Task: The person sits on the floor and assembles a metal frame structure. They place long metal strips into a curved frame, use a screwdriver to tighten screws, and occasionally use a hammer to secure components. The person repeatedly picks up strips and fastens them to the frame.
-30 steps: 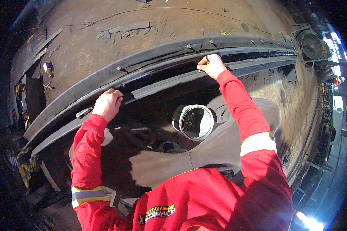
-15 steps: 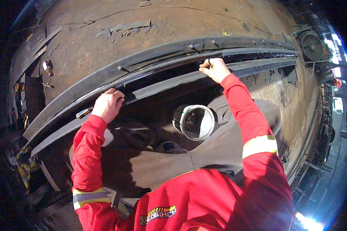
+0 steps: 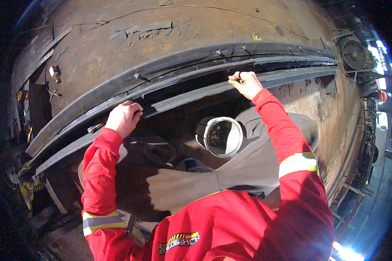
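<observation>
A long, dark metal beam (image 3: 87, 96) with bolts sticking out along it curves across in front of me. My left hand (image 3: 124, 118) has its fingers curled in at the near rails; what lies inside them is hidden. Beside its wrist sits a short, shiny metal cylinder (image 3: 95, 128). Farther right, my right hand (image 3: 247, 85) pinches a small dark piece (image 3: 240, 75) above the grey near rail (image 3: 191, 96). The piece is too small to name. A white bucket (image 3: 241, 138) holding small round metal parts stands below, between my arms.
Loose flat scraps (image 3: 148, 28) lie on the brown ground beyond the beam. A small can-like object (image 3: 55, 73) is at the far left. A round fan-like unit (image 3: 353, 53) stands at the beam's right end. Grey cloth over my legs (image 3: 196, 187) surrounds the bucket.
My right hand has shifted slightly toward me and to the right, still pinching. The left hand stays curled at nearly the same place. The whole view has shifted a little.
</observation>
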`<state>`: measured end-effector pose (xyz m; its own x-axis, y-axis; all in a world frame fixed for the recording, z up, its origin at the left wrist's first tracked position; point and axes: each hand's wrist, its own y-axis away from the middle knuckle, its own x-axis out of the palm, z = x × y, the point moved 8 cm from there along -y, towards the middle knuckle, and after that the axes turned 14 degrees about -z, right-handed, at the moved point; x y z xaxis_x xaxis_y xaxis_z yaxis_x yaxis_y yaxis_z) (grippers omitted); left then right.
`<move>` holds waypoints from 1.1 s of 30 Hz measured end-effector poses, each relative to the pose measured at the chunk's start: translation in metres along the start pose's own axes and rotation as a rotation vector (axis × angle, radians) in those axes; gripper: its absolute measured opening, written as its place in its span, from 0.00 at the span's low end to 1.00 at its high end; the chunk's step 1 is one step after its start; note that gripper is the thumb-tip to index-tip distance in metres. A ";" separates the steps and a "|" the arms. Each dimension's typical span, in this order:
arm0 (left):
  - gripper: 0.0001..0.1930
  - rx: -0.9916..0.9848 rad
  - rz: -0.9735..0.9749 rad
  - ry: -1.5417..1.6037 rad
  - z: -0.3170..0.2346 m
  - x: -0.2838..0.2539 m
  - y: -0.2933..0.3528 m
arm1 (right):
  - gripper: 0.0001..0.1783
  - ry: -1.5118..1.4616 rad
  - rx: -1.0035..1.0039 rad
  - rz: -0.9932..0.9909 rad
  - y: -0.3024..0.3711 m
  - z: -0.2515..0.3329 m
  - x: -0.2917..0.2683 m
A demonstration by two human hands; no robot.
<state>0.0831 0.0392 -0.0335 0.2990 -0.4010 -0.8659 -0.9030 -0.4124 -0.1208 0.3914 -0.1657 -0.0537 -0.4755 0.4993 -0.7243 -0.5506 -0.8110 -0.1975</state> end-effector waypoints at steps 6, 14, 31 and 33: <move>0.07 -0.032 0.077 -0.032 0.008 0.009 0.002 | 0.11 0.085 -0.057 0.045 0.003 0.011 -0.003; 0.07 -0.036 0.065 -0.040 0.006 0.009 0.002 | 0.21 0.123 -0.146 0.173 0.011 0.015 -0.004; 0.08 -0.057 0.031 -0.107 0.016 0.008 0.008 | 0.15 0.232 -0.069 0.215 0.006 0.008 0.009; 0.09 -0.070 0.050 -0.115 0.015 0.007 0.007 | 0.15 0.250 -0.087 0.223 0.006 0.009 0.010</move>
<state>0.0741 0.0459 -0.0483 0.2134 -0.3276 -0.9204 -0.8907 -0.4524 -0.0454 0.3773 -0.1632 -0.0558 -0.3888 0.2252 -0.8934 -0.3864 -0.9201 -0.0638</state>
